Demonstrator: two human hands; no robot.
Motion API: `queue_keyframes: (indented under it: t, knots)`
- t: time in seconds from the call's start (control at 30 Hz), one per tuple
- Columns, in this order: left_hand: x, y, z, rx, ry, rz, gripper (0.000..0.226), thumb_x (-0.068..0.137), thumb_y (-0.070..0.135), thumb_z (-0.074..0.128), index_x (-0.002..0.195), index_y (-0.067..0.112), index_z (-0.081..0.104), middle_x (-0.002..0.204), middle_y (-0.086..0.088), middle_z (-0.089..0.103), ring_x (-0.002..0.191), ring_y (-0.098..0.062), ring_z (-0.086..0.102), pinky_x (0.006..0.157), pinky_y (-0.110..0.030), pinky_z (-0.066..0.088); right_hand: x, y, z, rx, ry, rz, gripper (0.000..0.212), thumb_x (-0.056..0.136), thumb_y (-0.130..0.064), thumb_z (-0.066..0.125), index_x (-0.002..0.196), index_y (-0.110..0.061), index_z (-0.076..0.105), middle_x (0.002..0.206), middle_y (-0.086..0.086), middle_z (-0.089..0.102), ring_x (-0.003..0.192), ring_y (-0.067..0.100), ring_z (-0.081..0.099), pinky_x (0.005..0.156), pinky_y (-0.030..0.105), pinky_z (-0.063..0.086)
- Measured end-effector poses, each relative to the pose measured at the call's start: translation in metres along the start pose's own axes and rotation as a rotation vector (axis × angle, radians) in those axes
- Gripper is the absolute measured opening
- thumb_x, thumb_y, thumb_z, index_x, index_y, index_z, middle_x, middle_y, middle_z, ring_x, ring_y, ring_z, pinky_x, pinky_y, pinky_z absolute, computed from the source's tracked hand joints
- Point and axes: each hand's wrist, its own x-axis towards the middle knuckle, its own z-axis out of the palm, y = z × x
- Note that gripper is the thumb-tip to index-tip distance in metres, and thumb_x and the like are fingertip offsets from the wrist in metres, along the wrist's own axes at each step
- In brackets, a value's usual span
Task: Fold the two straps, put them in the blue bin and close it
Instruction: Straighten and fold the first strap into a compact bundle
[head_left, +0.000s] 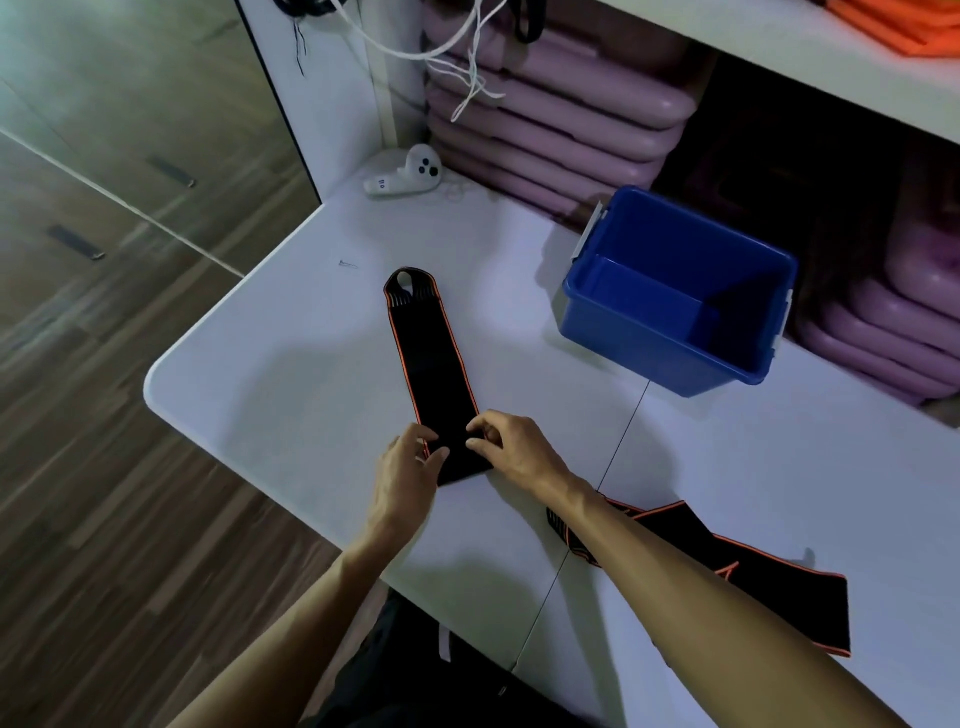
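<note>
A black strap with orange edging (431, 358) lies stretched out on the white table (291, 332), its looped end pointing away from me. My left hand (408, 467) and my right hand (511, 447) both pinch its near end from either side. A second black and orange strap (779, 587) lies crumpled at the right, partly under my right forearm. The blue bin (675, 291) stands open at the back right, with nothing visible inside. Its lid is not in view.
A white controller (402, 174) lies at the table's back edge, beside stacked purple pads (550, 104). White cords (467, 67) hang above them. A small screw (347, 264) lies on the table to the left. The table's rounded left edge drops to a wood floor (104, 467).
</note>
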Motion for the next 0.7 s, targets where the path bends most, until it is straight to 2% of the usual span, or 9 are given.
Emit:
queue_keyframes:
  t: [0.1,0.17,0.27,0.33,0.37,0.43,0.53,0.63,0.7]
  knots:
    - [-0.004,-0.003,0.002,0.049,0.014,0.071,0.012,0.088,0.019,0.064,0.098,0.019,0.059,0.099,-0.001,0.049,0.072,-0.016,0.057,0.07,-0.034,0.051,-0.001,0.004,0.002,0.003,-0.002,-0.006,0.024,0.092,-0.024,0.066,0.112,-0.011,0.066,0.079,-0.017,0.054,0.07,-0.003,0.052,0.066,0.005,0.039]
    - [-0.006,-0.004,0.002,0.11,0.027,0.16,0.011,0.088,0.016,0.064,0.098,0.018,0.062,0.1,-0.001,0.052,0.077,-0.018,0.057,0.071,-0.033,0.051,-0.001,0.007,0.005,-0.006,0.019,-0.031,0.023,0.091,-0.026,0.066,0.111,-0.014,0.066,0.092,-0.006,0.059,0.079,0.002,0.054,0.075,0.014,0.044]
    - [-0.007,-0.005,0.0,0.27,0.069,0.359,0.01,0.086,0.012,0.066,0.096,0.014,0.068,0.1,-0.004,0.06,0.088,-0.022,0.055,0.077,-0.027,0.046,-0.004,0.012,0.01,-0.045,0.08,-0.052,0.018,0.09,-0.029,0.067,0.106,-0.022,0.062,0.105,0.0,0.051,0.091,0.013,0.055,0.082,0.023,0.049]
    - [-0.006,-0.009,-0.001,0.352,0.064,0.465,0.014,0.088,0.019,0.065,0.098,0.011,0.069,0.103,-0.006,0.062,0.092,-0.024,0.057,0.08,-0.03,0.049,-0.007,0.013,0.014,-0.115,0.135,-0.11,0.013,0.091,-0.029,0.066,0.103,-0.023,0.064,0.109,0.0,0.051,0.099,0.017,0.053,0.083,0.028,0.051]
    - [-0.008,-0.012,-0.001,0.381,0.034,0.489,0.023,0.088,0.026,0.064,0.102,0.008,0.068,0.107,-0.007,0.062,0.096,-0.025,0.057,0.082,-0.032,0.051,-0.01,0.014,0.014,-0.156,0.16,-0.143,0.013,0.092,-0.029,0.064,0.103,-0.022,0.065,0.112,0.001,0.052,0.102,0.02,0.052,0.082,0.031,0.052]
    - [-0.011,-0.023,-0.001,0.423,-0.052,0.516,0.044,0.083,0.035,0.069,0.113,0.003,0.064,0.116,-0.012,0.059,0.104,-0.027,0.055,0.084,-0.034,0.053,-0.016,0.018,0.014,-0.234,0.156,-0.203,0.024,0.092,-0.034,0.062,0.111,-0.02,0.066,0.121,0.002,0.053,0.104,0.022,0.05,0.084,0.033,0.052]
    - [-0.014,-0.031,0.001,0.432,-0.088,0.529,0.056,0.075,0.027,0.079,0.121,0.002,0.059,0.119,-0.013,0.053,0.104,-0.028,0.053,0.079,-0.037,0.056,-0.024,0.028,0.01,-0.382,0.042,-0.291,0.051,0.086,-0.045,0.063,0.128,-0.018,0.059,0.139,0.002,0.048,0.115,0.025,0.047,0.089,0.036,0.05]
    - [-0.011,-0.031,0.001,0.391,-0.049,0.543,0.05,0.078,0.019,0.077,0.121,0.001,0.059,0.111,-0.013,0.06,0.098,-0.03,0.059,0.077,-0.04,0.057,-0.024,0.029,0.01,-0.481,0.072,-0.356,0.049,0.081,-0.028,0.068,0.127,-0.014,0.059,0.133,0.004,0.056,0.111,0.026,0.05,0.079,0.043,0.054]
    - [-0.008,-0.032,-0.003,0.394,-0.057,0.567,0.046,0.084,0.025,0.068,0.122,0.001,0.059,0.106,-0.012,0.064,0.094,-0.029,0.061,0.077,-0.039,0.056,-0.019,0.026,0.01,-0.459,0.102,-0.371,0.041,0.084,-0.027,0.061,0.121,-0.012,0.063,0.122,0.003,0.064,0.104,0.025,0.054,0.072,0.043,0.055]
